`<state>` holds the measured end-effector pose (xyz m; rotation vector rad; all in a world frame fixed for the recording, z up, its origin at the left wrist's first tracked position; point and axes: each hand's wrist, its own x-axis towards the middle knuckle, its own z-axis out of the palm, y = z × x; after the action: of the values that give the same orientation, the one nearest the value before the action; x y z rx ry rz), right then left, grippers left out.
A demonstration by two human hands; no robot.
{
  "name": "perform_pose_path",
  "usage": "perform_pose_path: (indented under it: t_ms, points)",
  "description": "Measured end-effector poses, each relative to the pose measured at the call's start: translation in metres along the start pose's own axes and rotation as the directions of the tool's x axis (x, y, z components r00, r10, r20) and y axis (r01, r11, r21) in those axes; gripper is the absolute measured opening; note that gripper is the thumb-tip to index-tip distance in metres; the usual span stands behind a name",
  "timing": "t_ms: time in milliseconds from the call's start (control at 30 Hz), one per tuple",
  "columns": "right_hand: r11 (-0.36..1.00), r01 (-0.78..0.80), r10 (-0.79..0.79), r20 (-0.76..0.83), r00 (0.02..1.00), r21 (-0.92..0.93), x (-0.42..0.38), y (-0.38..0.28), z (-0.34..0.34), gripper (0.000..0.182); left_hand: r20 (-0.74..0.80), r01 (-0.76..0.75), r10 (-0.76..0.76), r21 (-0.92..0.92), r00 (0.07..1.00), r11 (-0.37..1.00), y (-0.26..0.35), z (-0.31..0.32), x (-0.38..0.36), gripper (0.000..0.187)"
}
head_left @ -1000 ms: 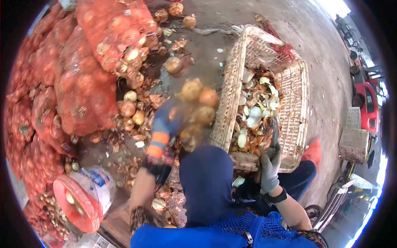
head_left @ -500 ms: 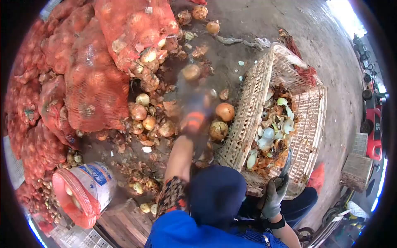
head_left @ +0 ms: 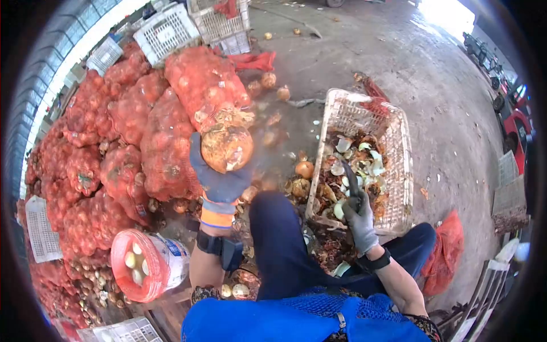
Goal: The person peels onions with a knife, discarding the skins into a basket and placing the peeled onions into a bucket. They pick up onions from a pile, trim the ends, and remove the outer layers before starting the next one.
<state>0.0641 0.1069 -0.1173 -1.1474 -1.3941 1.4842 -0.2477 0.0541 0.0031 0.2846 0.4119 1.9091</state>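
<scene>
My left hand, in a dark blue glove with an orange cuff, is raised and closed around a large onion with dry roots or skin on top. My right hand, in a grey glove, grips a dark-bladed knife over the near side of the white basket. Onion skins and white peelings lie in that basket. An orange-brown onion and a darker one rest on the floor beside its left side.
Red mesh sacks of onions are heaped at the left. A bucket with a red rim holds peeled onions at the lower left. White crates stand at the back. A red mesh bag lies at the right.
My left hand has come up from the floor onions, blurred earlier, and now holds a large onion. The view has tilted up, showing more background. The knife in my right hand shows more clearly.
</scene>
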Motion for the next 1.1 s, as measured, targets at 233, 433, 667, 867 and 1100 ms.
perform_pose_path:
  t_ms: [233,433,667,867,1100]
  points:
    - [0.875,-0.114,0.010,0.217,0.976,0.471,-0.050,-0.129,0.008,0.038,0.052,-0.016,-0.001,0.328,0.999,0.945,-0.120,0.054,-0.059,0.072]
    - [0.830,-0.013,0.010,0.009,1.000,0.558,-0.076,-0.117,-0.015,0.052,0.426,-0.445,0.157,0.888,0.891,0.115,-0.173,0.037,-0.102,0.050]
    - [0.999,0.039,-0.039,0.029,0.999,0.017,-0.086,-0.112,-0.036,0.045,-0.061,0.486,-0.486,-0.019,0.872,0.874,-0.174,0.075,-0.117,0.068]
    - [0.937,0.045,0.020,0.183,0.983,-0.345,-0.113,-0.145,-0.081,0.027,-0.065,0.351,-0.353,-0.036,0.933,0.936,-0.169,0.057,-0.106,0.065]
    - [0.813,0.129,0.039,0.275,0.961,-0.567,-0.124,-0.163,-0.084,0.027,-0.050,0.230,-0.227,0.058,0.973,0.972,-0.165,0.052,-0.097,0.065]
